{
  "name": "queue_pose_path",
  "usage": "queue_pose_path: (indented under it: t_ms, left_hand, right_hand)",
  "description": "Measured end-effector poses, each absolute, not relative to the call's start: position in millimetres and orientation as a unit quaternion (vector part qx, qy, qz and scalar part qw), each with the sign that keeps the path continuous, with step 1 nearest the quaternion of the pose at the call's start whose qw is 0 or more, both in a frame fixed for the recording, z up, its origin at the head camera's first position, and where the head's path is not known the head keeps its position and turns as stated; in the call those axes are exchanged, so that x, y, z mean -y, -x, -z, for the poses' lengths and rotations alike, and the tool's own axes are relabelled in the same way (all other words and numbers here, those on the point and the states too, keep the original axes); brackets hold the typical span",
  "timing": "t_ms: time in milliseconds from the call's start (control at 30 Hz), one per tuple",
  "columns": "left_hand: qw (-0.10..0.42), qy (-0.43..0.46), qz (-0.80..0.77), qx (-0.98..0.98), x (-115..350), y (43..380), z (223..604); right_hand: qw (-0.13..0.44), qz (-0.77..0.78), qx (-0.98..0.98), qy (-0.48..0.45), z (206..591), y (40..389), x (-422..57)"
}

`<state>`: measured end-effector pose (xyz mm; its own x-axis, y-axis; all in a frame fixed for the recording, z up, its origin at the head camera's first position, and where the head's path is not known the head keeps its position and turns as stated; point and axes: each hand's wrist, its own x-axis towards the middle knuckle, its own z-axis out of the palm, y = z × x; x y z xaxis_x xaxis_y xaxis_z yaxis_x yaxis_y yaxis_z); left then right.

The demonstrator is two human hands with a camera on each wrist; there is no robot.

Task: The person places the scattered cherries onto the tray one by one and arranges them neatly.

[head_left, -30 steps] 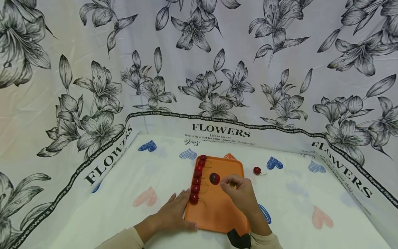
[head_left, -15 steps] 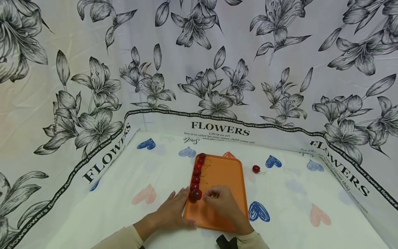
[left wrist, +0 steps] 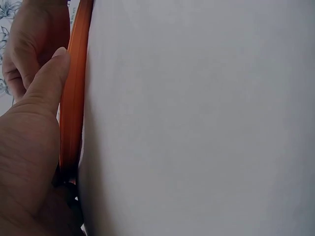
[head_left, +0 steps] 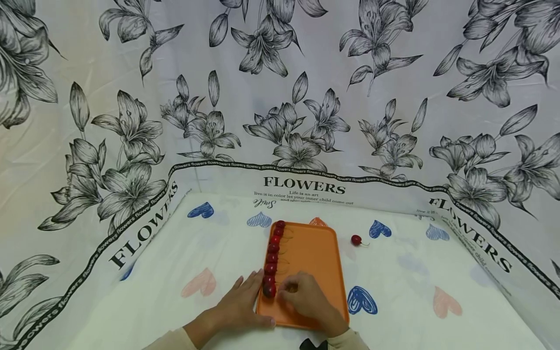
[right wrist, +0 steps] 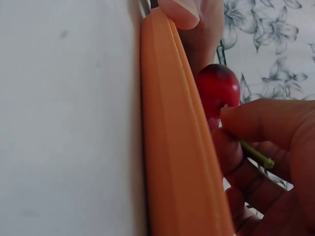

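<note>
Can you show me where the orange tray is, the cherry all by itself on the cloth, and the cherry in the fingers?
orange tray (head_left: 315,253), head view, bare middle.
lone cherry (head_left: 356,239), head view, fruit.
held cherry (right wrist: 218,88), right wrist view, red skin.

Your left hand (head_left: 238,305) lies flat on the cloth (head_left: 144,291), fingers against the left edge of the orange tray (head_left: 315,253). Your right hand (head_left: 306,299) rests on the tray, fingertips at the nearest cherry (head_left: 269,290) of a row (head_left: 273,253) along the tray's left side. One loose cherry (head_left: 356,239) lies on the cloth, right of the tray.
</note>
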<state>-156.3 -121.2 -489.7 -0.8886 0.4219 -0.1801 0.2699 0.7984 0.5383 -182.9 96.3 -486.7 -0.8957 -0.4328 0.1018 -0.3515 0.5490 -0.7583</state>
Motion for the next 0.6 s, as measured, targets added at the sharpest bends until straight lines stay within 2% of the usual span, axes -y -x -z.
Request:
queue_pose_path:
  t_ms: [200, 600]
  left_hand:
    - [0.151, -0.174, -0.259, -0.938, 120.5, 155.7, 490.4]
    - [0.154, -0.173, -0.253, -0.939, 118.6, 156.3, 489.5]
  right_hand:
    - [0.062, 0.416, -0.882, 0.214, 492.1, 184.5, -92.7]
    - [0.048, 0.408, -0.879, 0.241, 495.8, 183.9, -90.1]
